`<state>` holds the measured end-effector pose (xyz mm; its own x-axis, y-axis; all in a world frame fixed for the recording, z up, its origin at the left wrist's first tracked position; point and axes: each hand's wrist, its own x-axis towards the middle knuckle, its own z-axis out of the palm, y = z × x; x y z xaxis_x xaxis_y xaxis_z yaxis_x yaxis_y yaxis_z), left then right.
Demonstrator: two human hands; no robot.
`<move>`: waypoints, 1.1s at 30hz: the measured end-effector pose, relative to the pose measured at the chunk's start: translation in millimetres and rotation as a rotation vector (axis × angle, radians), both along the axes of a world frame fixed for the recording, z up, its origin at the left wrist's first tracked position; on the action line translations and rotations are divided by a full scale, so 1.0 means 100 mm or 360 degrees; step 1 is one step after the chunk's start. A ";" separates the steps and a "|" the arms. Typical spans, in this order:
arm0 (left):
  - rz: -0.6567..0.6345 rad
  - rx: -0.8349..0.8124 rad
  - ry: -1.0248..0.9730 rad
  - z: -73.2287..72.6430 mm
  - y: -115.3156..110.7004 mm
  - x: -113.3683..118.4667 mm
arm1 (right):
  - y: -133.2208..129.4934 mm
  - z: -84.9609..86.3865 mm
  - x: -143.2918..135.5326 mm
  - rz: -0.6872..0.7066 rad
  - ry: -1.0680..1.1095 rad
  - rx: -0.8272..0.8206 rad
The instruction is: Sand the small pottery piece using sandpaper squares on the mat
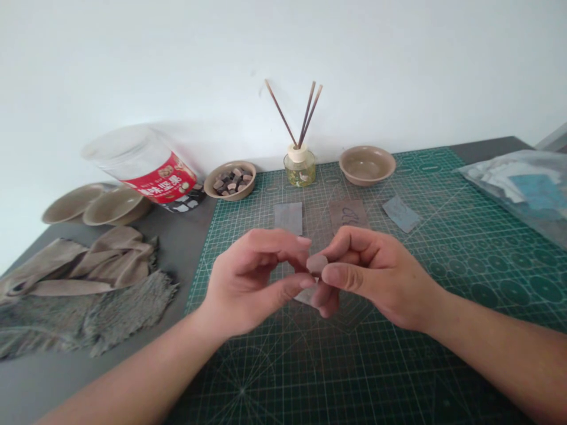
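Above the cutting mat (248, 348), my right hand (372, 271) pinches a small pinkish-brown stone piece (316, 264) between thumb and fingers. My left hand (252, 277) is just left of the stone, its thumb and fingers curved and parted, close to it; whether they touch cannot be made out. Below the hands lies a pale scrap (305, 296), partly hidden. Behind them on the mat are a grey sandpaper square (288, 218), a brown sandpaper piece (349, 215) with handwritten marks, and a light grey-blue piece (401, 213).
At the back stand a bowl of small stones (231, 195), a reed diffuser (300, 168) with sticks, and a tan bowl (367, 166). Leftward are a tilted plastic jar (163, 177), further bowls (117, 205) and crumpled cloths (110, 260). A clear plastic bag (527, 183) is at right.
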<state>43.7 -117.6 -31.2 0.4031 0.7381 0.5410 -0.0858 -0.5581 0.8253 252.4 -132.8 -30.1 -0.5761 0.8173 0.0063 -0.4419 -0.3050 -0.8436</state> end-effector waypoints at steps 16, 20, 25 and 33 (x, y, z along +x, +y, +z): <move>0.0077 0.0148 0.0371 0.00 0.09 -0.11 | 0.09 -0.03 0.08 -0.0217 -0.0397 0.0385; -0.0090 0.0216 0.1185 0.01 0.28 -0.19 | 0.21 -0.05 0.20 -0.0330 -0.0987 0.0949; -0.0272 0.0301 0.1632 0.00 0.33 -0.17 | 0.27 -0.10 0.23 -0.0278 -0.1244 0.1105; -0.0199 0.0206 0.1681 -0.02 0.22 -0.14 | 0.22 -0.10 0.20 -0.0132 -0.1197 0.0883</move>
<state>29.8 -95.6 -33.4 0.7820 0.6208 -0.0547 0.5743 -0.6837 0.4504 271.9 -111.2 -39.9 -0.5271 0.8479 0.0571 0.2762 0.2345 -0.9321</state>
